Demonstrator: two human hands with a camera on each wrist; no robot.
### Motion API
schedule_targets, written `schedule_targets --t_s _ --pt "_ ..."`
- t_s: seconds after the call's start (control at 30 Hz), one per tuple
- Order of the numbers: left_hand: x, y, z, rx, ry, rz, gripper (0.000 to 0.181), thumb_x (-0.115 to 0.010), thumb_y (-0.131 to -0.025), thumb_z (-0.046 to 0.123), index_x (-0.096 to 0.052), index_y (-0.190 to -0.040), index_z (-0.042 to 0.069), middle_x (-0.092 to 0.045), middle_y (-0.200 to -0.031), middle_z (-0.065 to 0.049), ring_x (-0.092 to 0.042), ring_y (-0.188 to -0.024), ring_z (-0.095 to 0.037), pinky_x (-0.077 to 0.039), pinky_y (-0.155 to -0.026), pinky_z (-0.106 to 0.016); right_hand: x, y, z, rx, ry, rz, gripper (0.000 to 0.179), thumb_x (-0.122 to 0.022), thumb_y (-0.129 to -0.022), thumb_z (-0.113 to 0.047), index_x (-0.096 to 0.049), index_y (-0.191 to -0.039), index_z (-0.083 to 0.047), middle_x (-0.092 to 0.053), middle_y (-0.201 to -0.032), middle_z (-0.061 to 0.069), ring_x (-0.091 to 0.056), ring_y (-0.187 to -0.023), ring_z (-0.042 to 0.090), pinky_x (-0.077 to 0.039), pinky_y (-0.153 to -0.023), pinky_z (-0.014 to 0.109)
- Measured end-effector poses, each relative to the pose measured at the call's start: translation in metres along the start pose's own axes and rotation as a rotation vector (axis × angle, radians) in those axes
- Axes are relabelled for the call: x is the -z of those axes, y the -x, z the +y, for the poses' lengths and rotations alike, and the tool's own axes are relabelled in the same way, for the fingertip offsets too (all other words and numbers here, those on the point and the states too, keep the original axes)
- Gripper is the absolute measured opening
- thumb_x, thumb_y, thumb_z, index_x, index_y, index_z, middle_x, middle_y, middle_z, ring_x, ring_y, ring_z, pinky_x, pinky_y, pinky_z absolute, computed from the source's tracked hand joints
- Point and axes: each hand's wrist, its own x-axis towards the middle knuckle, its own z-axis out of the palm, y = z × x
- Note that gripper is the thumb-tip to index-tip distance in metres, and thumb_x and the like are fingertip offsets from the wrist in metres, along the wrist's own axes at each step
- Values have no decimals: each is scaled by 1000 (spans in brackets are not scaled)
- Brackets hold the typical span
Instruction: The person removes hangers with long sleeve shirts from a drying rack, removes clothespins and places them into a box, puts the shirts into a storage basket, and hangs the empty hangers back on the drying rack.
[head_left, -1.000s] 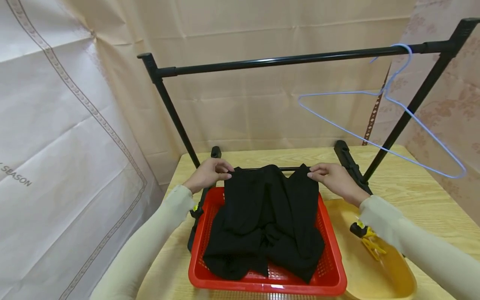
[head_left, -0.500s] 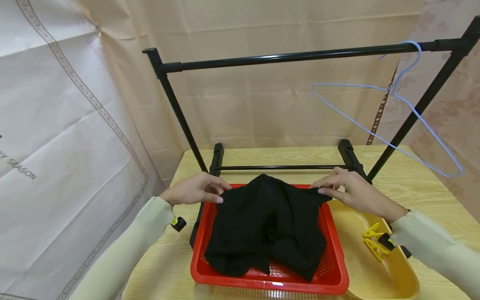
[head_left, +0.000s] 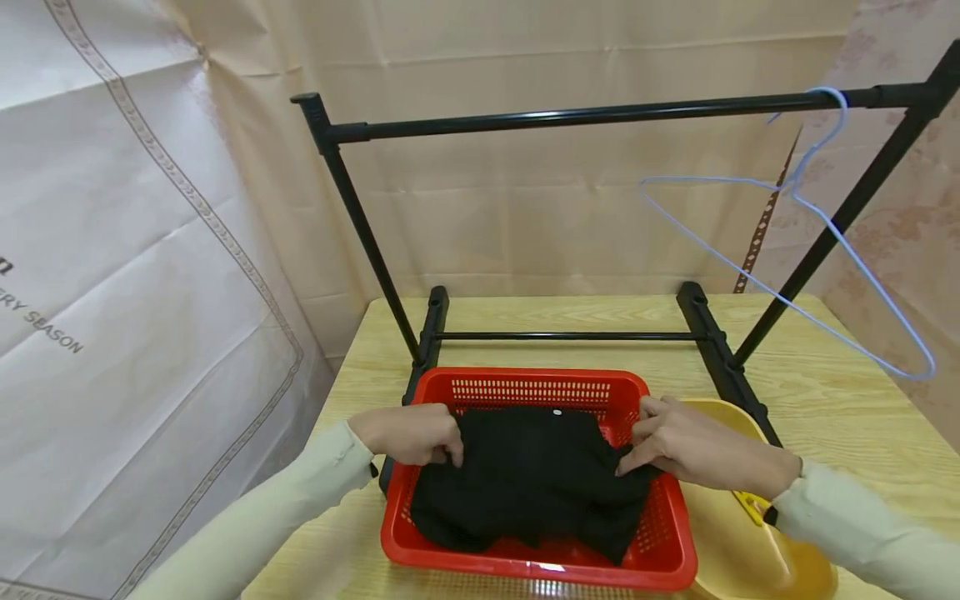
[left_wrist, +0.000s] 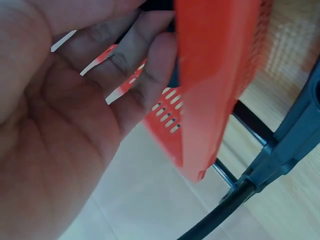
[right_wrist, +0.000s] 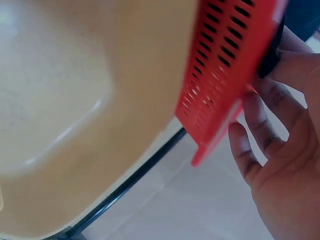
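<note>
A black garment (head_left: 525,479) lies bunched inside a red plastic basket (head_left: 540,571), a small white spot showing near its far edge. My left hand (head_left: 416,433) pinches the garment's left side, its fingers curled down inside the basket's left rim. On the other side, my right hand (head_left: 678,442) grips the right corner between thumb and fingers at the right rim. In the right wrist view, black cloth (right_wrist: 272,52) shows at the thumb, beside the basket wall. The left wrist view shows curled left fingers (left_wrist: 160,60) at the rim, mostly covering the cloth.
Beside the basket on the right is a yellow tub (head_left: 735,550) with a yellow clip (head_left: 750,505) partly under the right wrist. A black rack (head_left: 562,121) stands over the wooden table (head_left: 847,400). From its bar hangs a blue hanger (head_left: 817,208) at the right.
Both hands have come down toward me, lowering the garment's far edge from near the rack's lower bar into the basket. The basket's far wall is now visible.
</note>
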Motion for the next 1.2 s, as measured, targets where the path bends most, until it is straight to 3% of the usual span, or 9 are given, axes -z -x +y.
schedule_targets --t_s 0.2,0.3,0.47,0.67,0.93,1.03,1.2 --pt "-5 1 3 74 -45 -77 28 -70 -91 -8 -83 -102 15 -75 -102 10 -66 -92 0 -51 -82 -14 -7 -8 -13 -18 165 -110 37 -87 -78 -8 -83 -97 -39 -54 -73 -16 -32 -77 10 -21 -70 32" --pt "-6 0 4 93 -77 -99 30 -69 -91 -8 -84 -97 17 -73 -92 12 -61 -80 0 -51 -74 -13 -8 -13 -19 -48 198 -184 30 -86 -80 -12 -84 -97 -36 -52 -72 -14 -30 -77 11 -22 -71 34" --pt "-11 -7 6 122 -134 -163 31 -69 -90 -7 -84 -88 19 -65 -74 12 -49 -66 -4 -48 -65 -13 -10 -16 -26 -76 215 -230 26 -87 -76 -16 -84 -95 -34 -56 -75 -13 -31 -77 12 -22 -71 36" --pt "-17 -10 7 164 -177 -210 29 -73 -89 -5 -83 -88 21 -62 -72 11 -51 -69 -7 -48 -66 -15 -15 -19 -31 -137 199 -303 30 -87 -79 -12 -84 -97 -36 -60 -80 -14 -35 -78 14 -25 -72 38" --pt "-23 -12 5 134 -201 -231 26 -72 -92 -1 -84 -99 21 -68 -81 14 -51 -70 -4 -50 -75 -14 -17 -22 -32 -242 158 -425 29 -88 -78 -17 -84 -102 -33 -71 -83 -13 -37 -83 15 -29 -78 42" --pt "-21 -12 2 149 -182 -239 27 -72 -93 -1 -83 -105 21 -71 -90 15 -54 -74 -1 -51 -78 -15 -17 -23 -29 -255 146 -420 27 -88 -79 -17 -84 -102 -31 -69 -80 -14 -37 -82 15 -29 -78 42" --pt "-20 -8 -9 124 -83 -190 25 -69 -96 2 -82 -108 21 -72 -99 16 -59 -82 2 -52 -81 -15 -17 -21 -24 -211 106 -316 19 -81 -83 -11 -84 -96 -25 -68 -79 -14 -37 -77 13 -31 -77 38"
